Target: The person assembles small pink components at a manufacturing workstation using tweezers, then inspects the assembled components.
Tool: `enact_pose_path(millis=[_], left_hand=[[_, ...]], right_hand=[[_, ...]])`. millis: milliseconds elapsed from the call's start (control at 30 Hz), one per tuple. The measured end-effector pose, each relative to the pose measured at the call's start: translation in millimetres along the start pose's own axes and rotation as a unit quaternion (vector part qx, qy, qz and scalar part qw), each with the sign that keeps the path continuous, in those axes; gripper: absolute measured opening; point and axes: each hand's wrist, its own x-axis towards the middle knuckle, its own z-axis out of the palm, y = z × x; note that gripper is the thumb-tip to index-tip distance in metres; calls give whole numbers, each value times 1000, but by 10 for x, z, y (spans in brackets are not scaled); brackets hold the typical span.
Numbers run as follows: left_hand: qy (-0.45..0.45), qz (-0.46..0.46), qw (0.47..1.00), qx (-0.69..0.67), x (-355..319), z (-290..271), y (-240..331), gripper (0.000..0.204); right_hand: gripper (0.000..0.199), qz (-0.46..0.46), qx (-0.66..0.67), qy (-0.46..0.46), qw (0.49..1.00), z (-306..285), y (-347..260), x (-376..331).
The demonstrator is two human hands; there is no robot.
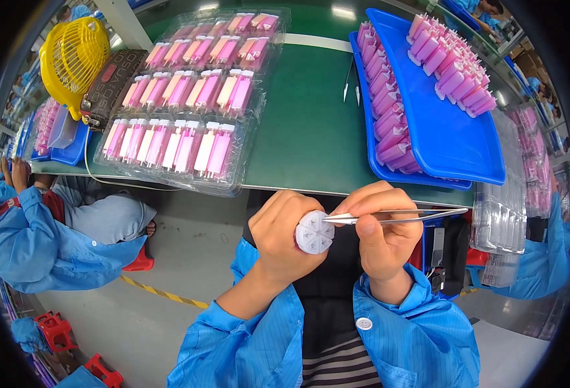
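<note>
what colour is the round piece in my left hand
The round piece is white, clearest in the head view.

Lettered in large, lighter-toned capitals, repeating in rows, on the dark brown bag (111, 85) at the left end of the green table (304, 110), with a small reddish patch among them. Marked in slanting yellow and black stripes on the floor tape (163, 293) at lower left. Too small or blurred to read elsewhere.

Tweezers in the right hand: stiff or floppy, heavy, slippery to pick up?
The tweezers look metallic, so probably stiff with some spring. Their slim build suggests light weight. Their smooth shine hints they may slip.
</note>
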Motion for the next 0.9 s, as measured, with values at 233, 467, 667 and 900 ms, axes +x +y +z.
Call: enact_pose_path(millis=[233, 467, 667, 900], left_hand=[[-1, 10, 1000, 6, -4, 2, -17, 24], [-11, 13, 999, 45, -22, -23, -36, 24], [9, 25, 999, 23, 19, 0, -27, 23], [7, 28, 999, 31, 7, -4, -40, 23]], right_hand=[[10, 9, 6, 17, 1000, 19, -1, -5], [8, -12, -92, -3, 996, 23, -43, 24], [8, -17, -78, -1, 997, -3, -25, 35], [8, -23, -85, -13, 996, -21, -13, 40]])
